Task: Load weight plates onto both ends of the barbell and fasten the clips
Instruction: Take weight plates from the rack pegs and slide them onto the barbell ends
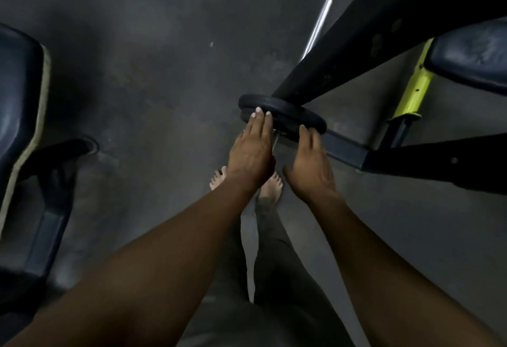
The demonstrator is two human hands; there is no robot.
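From the head camera, looking steeply down: both hands are on a round black weight plate (282, 116) that sits edge-on in front of the person. The left hand (253, 151) lies with its fingers straight and together, the fingertips (259, 112) flat on the near face of the plate close to its upper rim. The right hand (310, 165) stands just beside it, fingers relaxed and nearly straight, their tips touching the plate's lower right edge — neither hand curls round anything. Between the two hands, just under the left fingers, a short bright piece of metal (275, 140) shows, probably the end of the barbell sleeve, though it is too little to be sure. Beyond the fingertips a thick black steel upright (337, 52) of a rack rises away, hiding the plate's far side. A thin shiny silver bar (318, 26) runs off further beyond. Well to the right of the right hand are a dark padded bench cushion (472, 58) and a yellow-green metal post (414, 85). Far left of the left hand is another dark blue padded seat (19, 91). Bare feet (271, 184) stand on the grey floor (164, 44) below the wrists.

The step in hand looks like pushing the plate home along the sleeve. To do it well, press evenly with both palms on opposite sides of the hole so the plate stays square and does not bind — then keep the fingers off the inner face where it meets the collar. No clip is visible yet.
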